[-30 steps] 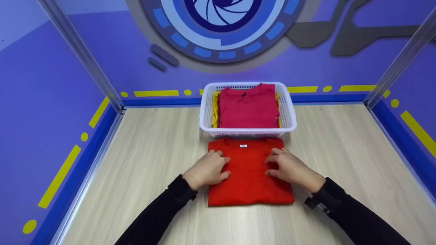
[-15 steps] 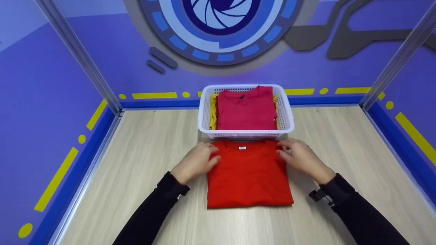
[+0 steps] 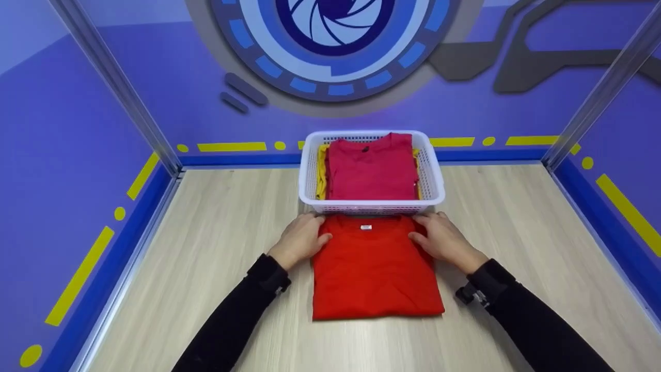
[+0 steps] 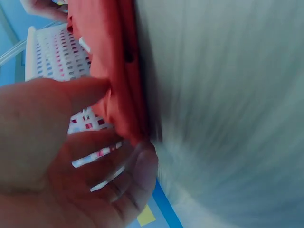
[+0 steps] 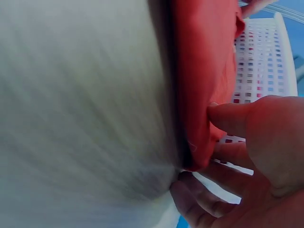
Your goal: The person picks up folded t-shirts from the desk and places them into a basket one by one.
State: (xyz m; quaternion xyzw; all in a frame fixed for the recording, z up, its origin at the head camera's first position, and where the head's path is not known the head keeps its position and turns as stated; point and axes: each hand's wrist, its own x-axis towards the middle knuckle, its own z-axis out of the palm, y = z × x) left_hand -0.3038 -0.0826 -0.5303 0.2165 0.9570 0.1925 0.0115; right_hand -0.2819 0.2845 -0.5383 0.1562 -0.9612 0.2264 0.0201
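Observation:
A folded red T-shirt (image 3: 377, 274) lies flat on the table, its collar and small white label (image 3: 366, 227) at the far end. My left hand (image 3: 299, 240) grips its far left corner, thumb on top and fingers curled round the end in the left wrist view. At the far right corner my right hand (image 3: 445, 241) pinches the cloth in the same way. The right wrist view shows that thumb on the folded side edge (image 5: 197, 95) and the fingertips at the corner's underside.
Just beyond the shirt stands a white plastic basket (image 3: 436, 191). Inside it, a folded pink-red shirt (image 3: 372, 173) lies over yellow clothing (image 3: 321, 170). Blue-purple panels (image 3: 155, 77) enclose the wooden table (image 3: 227, 206) at the back and sides.
Both hands have moved from on top of the red T-shirt out to its far corners, then closed in on the cloth. The shirt and basket have stayed in place.

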